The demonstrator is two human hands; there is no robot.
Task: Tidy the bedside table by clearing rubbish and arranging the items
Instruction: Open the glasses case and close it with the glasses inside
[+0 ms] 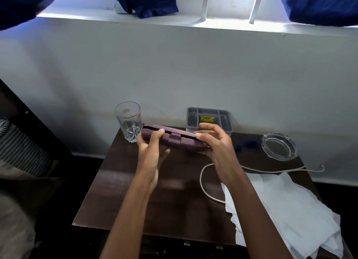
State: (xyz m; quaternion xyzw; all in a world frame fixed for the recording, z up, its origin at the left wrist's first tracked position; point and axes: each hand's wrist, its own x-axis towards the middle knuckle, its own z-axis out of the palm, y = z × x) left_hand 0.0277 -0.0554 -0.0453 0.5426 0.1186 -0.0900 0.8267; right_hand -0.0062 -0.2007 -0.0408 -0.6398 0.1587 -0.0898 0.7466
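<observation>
A long purple case (175, 139) with a clasp on its front is held just above the dark wooden bedside table (124, 191), near the back. My left hand (150, 156) grips its left end, thumb on top. Its right end is held by my right hand (215, 144), fingers curled over the lid. The lid shows a thin gap along the top. An empty cut-glass tumbler (128, 122) stands at the back left, close to my left fingers. Crumpled white tissue paper (286, 210) lies over the table's front right corner.
A grey compartment tray (224, 116) with a yellow sticker leans against the wall behind the case. A clear glass ashtray (279, 146) sits at the back right. A white cable (203, 181) loops across the table. A dark blue object (245, 144) lies beside the ashtray. A striped cloth (21, 148) is at left.
</observation>
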